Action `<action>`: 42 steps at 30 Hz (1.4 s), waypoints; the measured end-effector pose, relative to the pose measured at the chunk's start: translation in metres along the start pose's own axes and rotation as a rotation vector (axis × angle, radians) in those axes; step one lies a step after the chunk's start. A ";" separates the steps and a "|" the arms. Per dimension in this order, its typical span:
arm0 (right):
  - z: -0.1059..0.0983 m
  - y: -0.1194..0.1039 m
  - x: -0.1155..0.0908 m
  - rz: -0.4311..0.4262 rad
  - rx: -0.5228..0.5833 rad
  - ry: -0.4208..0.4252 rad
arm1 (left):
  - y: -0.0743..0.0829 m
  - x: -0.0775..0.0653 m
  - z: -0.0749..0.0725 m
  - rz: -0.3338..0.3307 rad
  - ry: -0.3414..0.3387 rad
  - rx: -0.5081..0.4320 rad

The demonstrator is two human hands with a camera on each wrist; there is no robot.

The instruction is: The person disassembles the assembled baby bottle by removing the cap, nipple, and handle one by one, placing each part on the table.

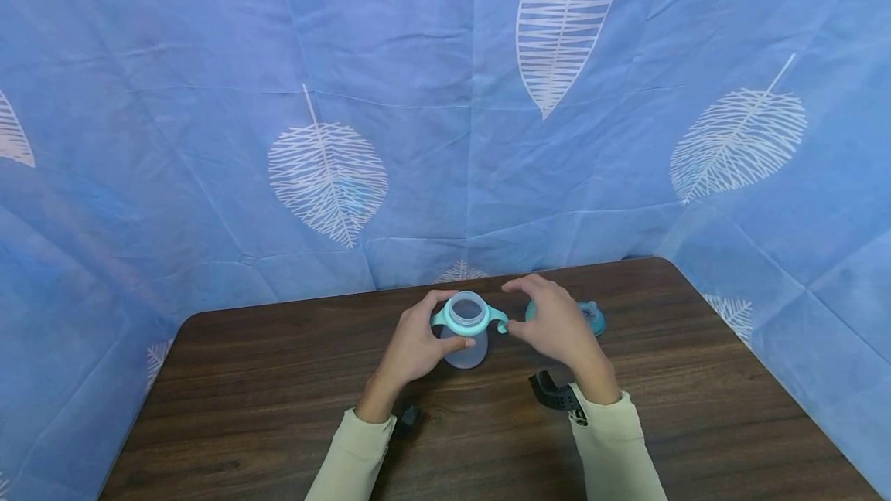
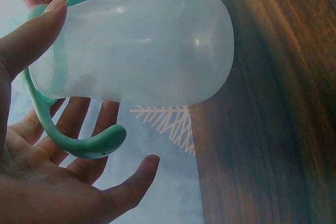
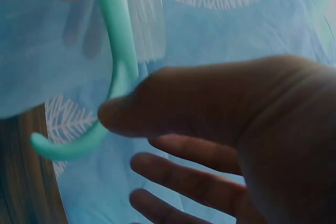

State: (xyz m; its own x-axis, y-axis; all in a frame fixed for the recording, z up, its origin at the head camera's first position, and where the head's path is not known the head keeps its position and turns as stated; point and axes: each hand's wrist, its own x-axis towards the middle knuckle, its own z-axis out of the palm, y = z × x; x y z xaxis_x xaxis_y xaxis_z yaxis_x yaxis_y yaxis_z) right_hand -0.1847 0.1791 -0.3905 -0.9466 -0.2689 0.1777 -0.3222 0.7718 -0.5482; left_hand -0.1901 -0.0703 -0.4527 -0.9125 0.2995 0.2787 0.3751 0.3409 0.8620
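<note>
A translucent baby bottle with a wide threaded mouth stands upright on the table. Around its neck sits a mint-green ring with two curved handles. My left hand holds the bottle at the ring, thumb on the near side and fingers around the far side. My right hand is at the right handle, its thumb tip right at the curve and its other fingers spread apart. Just behind the right hand, partly hidden by it, lies a teal bottle top.
The dark wooden table has its far edge close behind the bottle. A blue cloth with white leaf prints hangs at the back and sides. A black strap is at the right wrist.
</note>
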 end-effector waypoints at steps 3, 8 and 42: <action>0.002 -0.003 0.005 -0.028 0.000 -0.042 | 0.000 0.003 0.000 -0.007 0.004 0.004; 0.005 -0.001 0.014 -0.051 0.003 -0.073 | 0.000 0.008 0.000 -0.023 0.011 0.005; 0.015 0.010 0.027 -0.142 0.086 -0.094 | 0.000 0.013 0.001 -0.022 0.020 0.005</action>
State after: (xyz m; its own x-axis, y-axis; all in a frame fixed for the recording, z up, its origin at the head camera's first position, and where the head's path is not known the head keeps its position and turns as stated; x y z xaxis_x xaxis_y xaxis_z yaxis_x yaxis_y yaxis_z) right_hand -0.2130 0.1708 -0.4037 -0.8854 -0.4273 0.1831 -0.4463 0.6711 -0.5919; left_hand -0.2019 -0.0653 -0.4497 -0.9235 0.2738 0.2685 0.3560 0.3513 0.8660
